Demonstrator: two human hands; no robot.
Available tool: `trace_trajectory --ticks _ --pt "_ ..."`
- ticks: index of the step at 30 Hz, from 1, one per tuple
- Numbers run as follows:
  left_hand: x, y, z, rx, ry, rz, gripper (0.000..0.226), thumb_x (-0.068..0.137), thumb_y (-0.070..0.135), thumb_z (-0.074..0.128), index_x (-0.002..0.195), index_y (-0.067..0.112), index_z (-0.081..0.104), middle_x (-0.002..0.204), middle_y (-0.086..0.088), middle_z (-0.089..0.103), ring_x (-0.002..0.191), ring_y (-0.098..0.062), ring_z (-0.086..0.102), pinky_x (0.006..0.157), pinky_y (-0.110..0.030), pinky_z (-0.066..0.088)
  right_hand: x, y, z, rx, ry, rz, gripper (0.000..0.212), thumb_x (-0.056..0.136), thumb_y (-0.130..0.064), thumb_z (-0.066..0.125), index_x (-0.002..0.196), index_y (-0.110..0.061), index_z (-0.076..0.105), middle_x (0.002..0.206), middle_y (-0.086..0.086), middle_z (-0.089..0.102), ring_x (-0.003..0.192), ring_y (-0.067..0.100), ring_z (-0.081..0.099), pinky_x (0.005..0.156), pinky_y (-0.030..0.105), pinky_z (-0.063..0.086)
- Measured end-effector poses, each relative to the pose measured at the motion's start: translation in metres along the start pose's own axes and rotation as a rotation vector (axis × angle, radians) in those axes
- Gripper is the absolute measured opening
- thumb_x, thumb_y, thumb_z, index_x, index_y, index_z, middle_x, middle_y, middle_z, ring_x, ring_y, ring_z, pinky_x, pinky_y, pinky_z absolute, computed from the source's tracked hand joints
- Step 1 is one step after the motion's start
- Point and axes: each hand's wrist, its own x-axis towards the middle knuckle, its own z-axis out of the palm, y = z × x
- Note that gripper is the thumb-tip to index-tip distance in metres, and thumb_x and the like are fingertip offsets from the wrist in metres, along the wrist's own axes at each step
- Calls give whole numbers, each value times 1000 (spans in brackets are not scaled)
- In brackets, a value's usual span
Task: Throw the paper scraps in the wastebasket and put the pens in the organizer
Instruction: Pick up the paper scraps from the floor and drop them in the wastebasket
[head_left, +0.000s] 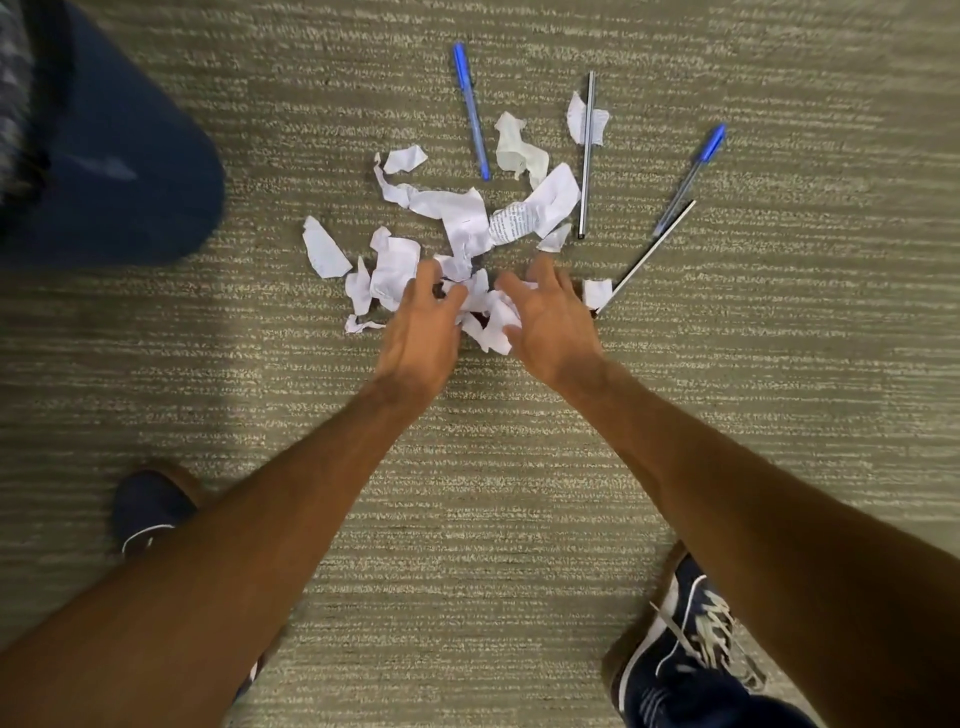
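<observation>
In the head view, torn paper scraps (457, 228) lay scattered on a striped grey-green carpet (519, 493), some showing printed text. Both bare arms reached down to the near edge of the pile. The left hand (421, 332) had its fingers curled and slightly spread, fingertips touching the scraps. The right hand (550, 327) was also spread, fingers apart and cupped over a crumpled piece (488, 322) that sat between the two hands; neither hand had clearly closed on anything.

Four pens lay beyond and to the right of the pile: a blue capped pen (471, 111) at the far side, a clear-barrelled pen (586, 156) lying across a scrap, another blue capped pen (691, 176) further right, and a thin pen (647, 257) angled just beside it, its near end touching a small scrap (597, 292).

A dark blue rounded object (114, 171) sat at the upper left. Two navy shoes (685, 654) showed near the bottom corners.
</observation>
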Motion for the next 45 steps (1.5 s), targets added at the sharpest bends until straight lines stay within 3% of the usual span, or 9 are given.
trace_trajectory --ticks 7,13,16,21,24,32,35,39,45 --pt "-13 -3 -9 -121 48 -49 38 97 -1 58 135 7 60 128 -5 54 97 -7 52 94 -20 52 -15 -3 -7 246 -29 107 35 97 -2 55 126 -21 58 140 8 50 119 24 58 86 20 54" --pt "-38 -8 -35 -225 101 -86 25 88 1 72 114 3 72 108 -8 65 83 -17 66 76 -24 61 -44 -14 -28 765 -18 247 41 94 -6 66 134 -11 59 123 1 59 71 21 75 51 28 59" --pt "-51 -7 -61 -294 136 -121 27 87 3 74 114 4 72 107 -7 68 81 -13 67 67 -4 53 -55 -28 -45 1021 -20 290 35 89 -5 72 123 -6 64 110 7 61 56 14 70 63 50 62" --pt "-70 -7 -126 -459 271 -201 21 87 6 76 108 7 75 98 0 75 80 -11 69 66 -3 51 -61 -80 -94 1379 -73 353 25 84 10 70 108 4 64 99 16 67 51 18 63 51 28 60" --pt "-79 -14 -167 -618 362 -289 20 84 7 78 104 9 76 90 5 74 79 -12 71 70 -6 53 -59 -122 -127 1386 -63 287 18 84 10 70 100 1 65 81 11 71 51 20 62 58 35 61" --pt "-90 -75 -275 -900 577 -488 28 77 29 85 100 17 74 92 -4 78 82 -25 77 73 -45 65 -31 -255 -206 1427 -112 172 22 87 8 68 108 5 64 90 18 69 60 23 63 61 31 61" --pt "-90 -100 -301 -900 622 -533 28 73 39 78 94 22 74 88 1 78 79 -22 77 73 -45 64 -15 -298 -211 1362 -152 163 24 89 5 68 112 5 64 91 17 70 62 22 65 63 31 62" --pt "-83 -122 -329 -899 646 -612 18 86 13 74 103 10 70 91 -4 73 71 -16 74 66 -40 66 8 -340 -209 1284 -188 207 18 93 6 61 102 -10 64 90 7 70 65 25 69 66 33 62" --pt "-67 -149 -338 -1108 623 -739 22 93 -3 59 108 12 56 105 -15 68 82 -28 76 64 -35 65 27 -370 -196 1213 -251 263 47 92 6 59 137 -8 56 125 17 65 98 37 72 82 40 62"
